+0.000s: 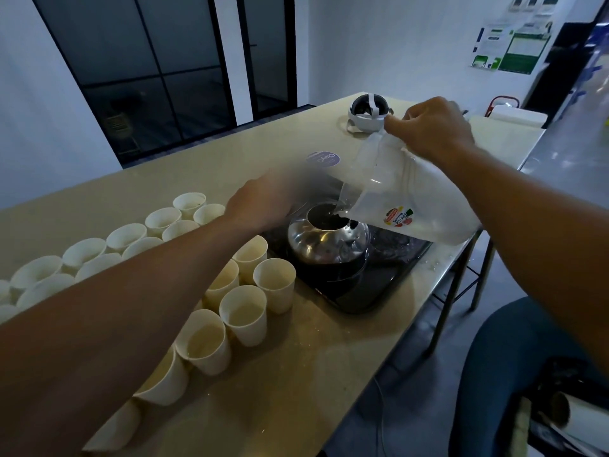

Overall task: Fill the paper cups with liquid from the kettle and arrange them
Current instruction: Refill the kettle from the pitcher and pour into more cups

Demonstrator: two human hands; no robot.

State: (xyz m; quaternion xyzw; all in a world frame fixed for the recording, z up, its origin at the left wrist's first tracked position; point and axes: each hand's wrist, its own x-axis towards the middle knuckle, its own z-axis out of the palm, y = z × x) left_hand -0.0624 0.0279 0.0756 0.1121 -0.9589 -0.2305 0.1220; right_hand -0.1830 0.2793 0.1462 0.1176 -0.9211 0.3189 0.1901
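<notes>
The paper cups [243, 313] stand in rows under and left of the left hand [263, 199], which probably holds the blurred lid beside the kettle [328, 237]. The right hand [431, 127] grips the tilted pitcher [405, 199]; keep its spout over the opening. A headset [367, 115] lies just beyond.

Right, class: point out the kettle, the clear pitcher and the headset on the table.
kettle [324, 240]: head view, on its shiny steel shoulder.
clear pitcher [408, 196]: head view, on its side wall above the sticker.
headset [367, 115]: head view, on its white strap and shell.
</notes>
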